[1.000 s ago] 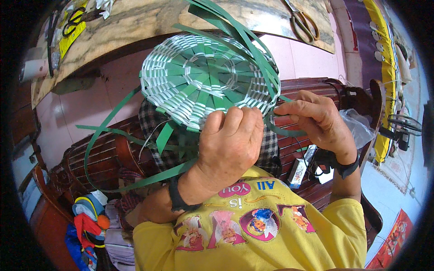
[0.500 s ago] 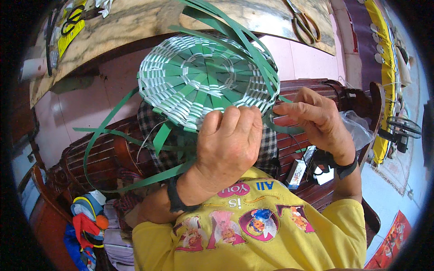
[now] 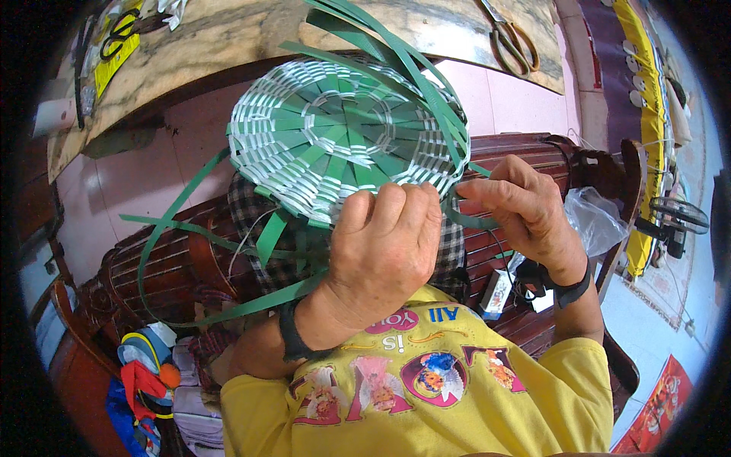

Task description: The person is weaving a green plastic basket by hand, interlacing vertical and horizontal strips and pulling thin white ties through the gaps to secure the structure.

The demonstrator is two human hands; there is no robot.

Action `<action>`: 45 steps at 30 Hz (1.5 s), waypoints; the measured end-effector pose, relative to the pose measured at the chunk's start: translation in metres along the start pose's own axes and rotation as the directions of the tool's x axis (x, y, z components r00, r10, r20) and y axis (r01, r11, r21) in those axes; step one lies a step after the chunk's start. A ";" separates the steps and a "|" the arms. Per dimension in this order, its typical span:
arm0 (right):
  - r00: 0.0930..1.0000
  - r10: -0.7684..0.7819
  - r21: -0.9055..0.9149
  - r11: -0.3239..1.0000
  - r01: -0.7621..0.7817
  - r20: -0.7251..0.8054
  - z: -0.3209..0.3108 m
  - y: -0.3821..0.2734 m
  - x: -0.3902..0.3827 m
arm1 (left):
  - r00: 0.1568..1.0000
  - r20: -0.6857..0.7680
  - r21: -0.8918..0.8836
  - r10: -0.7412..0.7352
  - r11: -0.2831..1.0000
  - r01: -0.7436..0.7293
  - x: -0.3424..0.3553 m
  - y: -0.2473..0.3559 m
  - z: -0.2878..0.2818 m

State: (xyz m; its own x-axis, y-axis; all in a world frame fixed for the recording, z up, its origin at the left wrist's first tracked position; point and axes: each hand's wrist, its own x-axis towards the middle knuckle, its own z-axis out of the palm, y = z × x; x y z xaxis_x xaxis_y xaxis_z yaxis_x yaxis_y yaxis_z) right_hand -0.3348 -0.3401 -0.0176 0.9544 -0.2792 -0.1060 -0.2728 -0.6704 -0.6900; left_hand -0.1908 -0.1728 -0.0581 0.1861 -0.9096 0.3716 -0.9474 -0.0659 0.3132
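Observation:
A round woven basket (image 3: pixel 327 164) of green and white flat strips rests tilted over my lap. My left hand (image 3: pixel 384 240) is closed over its near rim, knuckles up; the fingertips are hidden behind the weave. At the rim's right side, my right hand (image 3: pixel 521 202) pinches a green strip (image 3: pixel 474 221) between thumb and fingers. More long green strips (image 3: pixel 411 65) arch over the basket's far right side. Another green strip (image 3: pixel 164 221) loops out to the left and passes back under my left forearm.
Beyond the basket stands a marble-patterned table (image 3: pixel 251 38) with large scissors (image 3: pixel 512 42) at its right and black-handled scissors (image 3: pixel 120 34) at its left. I sit on a dark wooden bench (image 3: pixel 152 263). A clear plastic bag (image 3: pixel 594 221) and a small white box (image 3: pixel 498 293) lie to my right.
The basket has shifted very slightly left. My right hand has moved a little left and down, closer to the rim, while my left hand keeps its grip.

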 end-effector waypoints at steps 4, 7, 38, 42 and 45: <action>1.000 -0.021 -0.051 0.998 0.021 0.014 -0.003 -0.002 0.002 | 1.000 0.020 -0.006 -0.001 1.000 0.001 0.000 0.001 -0.002; 0.997 -0.001 -0.064 0.998 0.006 0.076 -0.010 -0.007 0.008 | 0.999 0.034 -0.010 0.009 1.000 -0.009 -0.002 0.001 0.000; 0.989 0.108 -0.512 0.858 -0.044 0.097 0.002 -0.042 0.019 | 0.996 0.085 -0.047 -0.026 0.998 0.031 0.002 -0.003 0.004; 0.961 0.075 -0.094 0.994 -0.052 0.265 -0.026 -0.018 0.038 | 0.998 0.066 -0.064 -0.008 0.998 0.012 0.001 0.000 0.001; 0.942 -0.042 -0.131 0.987 0.091 0.333 -0.028 -0.013 0.045 | 0.998 0.068 -0.074 -0.013 0.997 0.018 -0.001 0.000 0.004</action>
State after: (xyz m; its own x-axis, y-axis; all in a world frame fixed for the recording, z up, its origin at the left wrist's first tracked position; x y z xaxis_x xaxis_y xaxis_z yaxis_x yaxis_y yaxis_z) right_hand -0.2918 -0.3628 0.0070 0.9509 -0.0052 -0.3093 -0.1984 -0.7775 -0.5968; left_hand -0.1917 -0.1736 -0.0620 0.1802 -0.9344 0.3071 -0.9219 -0.0516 0.3840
